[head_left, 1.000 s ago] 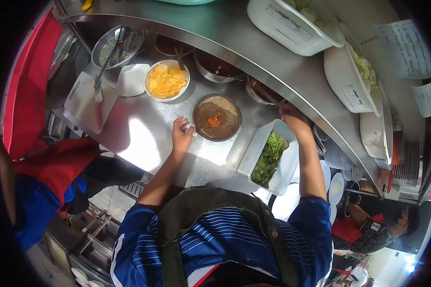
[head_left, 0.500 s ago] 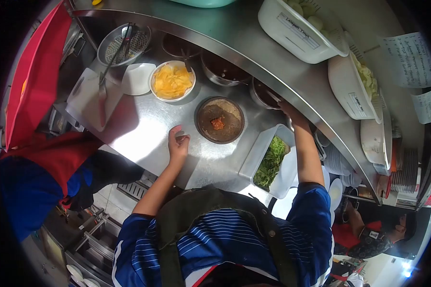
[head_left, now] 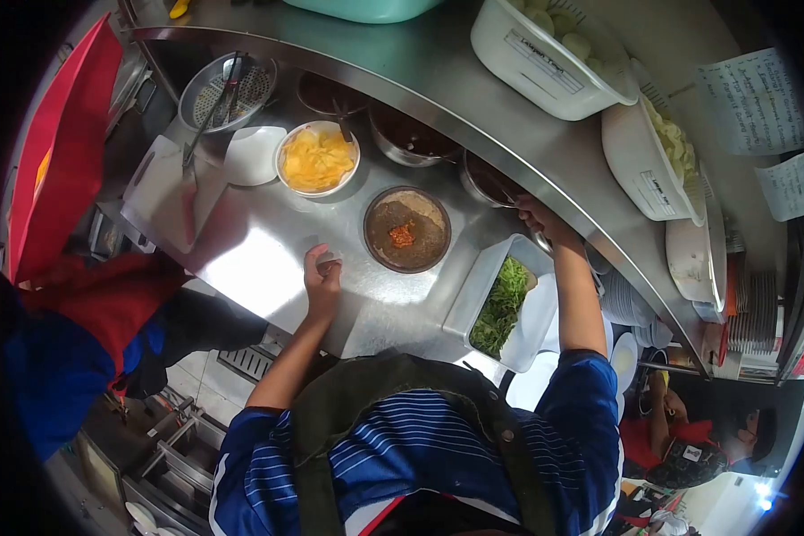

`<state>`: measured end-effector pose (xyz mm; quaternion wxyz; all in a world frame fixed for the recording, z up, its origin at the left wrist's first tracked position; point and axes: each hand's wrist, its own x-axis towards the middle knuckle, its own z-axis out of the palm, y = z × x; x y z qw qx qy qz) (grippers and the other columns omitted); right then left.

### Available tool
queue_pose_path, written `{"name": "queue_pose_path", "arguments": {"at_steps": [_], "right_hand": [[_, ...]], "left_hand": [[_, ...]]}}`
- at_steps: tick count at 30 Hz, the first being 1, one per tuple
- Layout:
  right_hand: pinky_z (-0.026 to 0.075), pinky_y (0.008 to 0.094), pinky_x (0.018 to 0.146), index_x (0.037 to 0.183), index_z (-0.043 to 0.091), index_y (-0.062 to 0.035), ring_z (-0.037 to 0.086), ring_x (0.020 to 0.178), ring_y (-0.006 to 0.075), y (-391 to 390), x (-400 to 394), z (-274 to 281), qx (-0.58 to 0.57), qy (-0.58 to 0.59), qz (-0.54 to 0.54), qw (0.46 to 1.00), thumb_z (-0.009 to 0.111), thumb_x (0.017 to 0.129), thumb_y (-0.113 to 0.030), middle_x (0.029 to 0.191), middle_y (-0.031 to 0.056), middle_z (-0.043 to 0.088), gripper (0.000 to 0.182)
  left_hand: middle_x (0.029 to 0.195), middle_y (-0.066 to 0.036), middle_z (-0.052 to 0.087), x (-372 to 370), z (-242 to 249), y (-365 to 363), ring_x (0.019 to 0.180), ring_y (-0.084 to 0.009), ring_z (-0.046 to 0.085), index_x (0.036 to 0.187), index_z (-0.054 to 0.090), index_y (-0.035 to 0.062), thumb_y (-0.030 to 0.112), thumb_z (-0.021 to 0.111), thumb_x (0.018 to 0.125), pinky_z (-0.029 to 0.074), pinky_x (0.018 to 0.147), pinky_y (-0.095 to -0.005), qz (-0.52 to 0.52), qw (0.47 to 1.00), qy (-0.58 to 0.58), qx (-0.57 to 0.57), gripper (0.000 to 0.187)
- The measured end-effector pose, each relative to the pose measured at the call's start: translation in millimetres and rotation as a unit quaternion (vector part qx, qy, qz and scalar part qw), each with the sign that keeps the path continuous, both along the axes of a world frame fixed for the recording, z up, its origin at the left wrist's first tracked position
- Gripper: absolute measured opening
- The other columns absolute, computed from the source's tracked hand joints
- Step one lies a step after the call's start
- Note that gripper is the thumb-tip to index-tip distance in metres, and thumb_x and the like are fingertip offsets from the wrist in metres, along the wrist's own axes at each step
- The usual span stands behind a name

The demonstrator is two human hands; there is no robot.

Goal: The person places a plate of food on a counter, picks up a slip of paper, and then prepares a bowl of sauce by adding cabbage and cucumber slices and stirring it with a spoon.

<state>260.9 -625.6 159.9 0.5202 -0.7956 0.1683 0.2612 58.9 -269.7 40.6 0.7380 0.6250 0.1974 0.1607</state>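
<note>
My left hand (head_left: 322, 275) rests on the steel counter (head_left: 259, 259), fingers curled, a little left of a round stone mortar (head_left: 407, 230) that holds brown paste and a red dab. It holds nothing I can see. My right hand (head_left: 538, 216) reaches under the curved steel shelf (head_left: 473, 98) toward a metal pot (head_left: 489, 181); its fingers are partly hidden by the shelf edge, so what it grips is unclear. A white tub of green leaves (head_left: 504, 302) sits just below my right forearm.
A bowl of yellow chips (head_left: 317, 159), a small white dish (head_left: 252, 154), a metal strainer with tongs (head_left: 224, 87) and a white cutting board (head_left: 159, 192) lie at the left. White tubs (head_left: 545, 54) stand on the shelf. A person in red and blue stands left.
My left hand has drawn back from the mortar's rim, down and to the left, and curled on the counter. My right hand stays under the shelf.
</note>
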Motion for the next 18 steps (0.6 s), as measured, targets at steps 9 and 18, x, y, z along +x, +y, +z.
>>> {"name": "queue_pose_path", "arguments": {"at_steps": [9, 18], "right_hand": [[0.018, 0.0166, 0.034, 0.107, 0.053, -0.0051, 0.025, 0.041, 0.0021, 14, -31, 39, 0.208, 0.156, 0.099, 0.961, 0.051, 0.083, -0.013, 0.056, -0.0039, 0.037, 0.025], [0.046, 0.0342, 0.061, 0.109, 0.055, -0.0084, 0.058, 0.068, 0.0270, 104, -95, -40, -0.285, -0.332, 0.337, 0.834, 0.052, 0.076, -0.006, 0.071, 0.0138, 0.057, 0.033]], "left_hand": [[0.081, -0.004, 0.051, -3, 10, 2, 0.070, -0.0087, 0.048, 0.111, 0.040, 0.0041, 0.000, 0.050, 0.077, 0.040, 0.064, -0.0199, 0.019, 0.998, 0.016, -0.056, 0.035], [0.097, -0.009, 0.051, -13, 13, 9, 0.086, -0.0135, 0.052, 0.112, 0.040, 0.0039, 0.001, 0.048, 0.080, 0.043, 0.070, -0.0224, 0.010, 0.997, 0.045, -0.064, 0.033]]}}
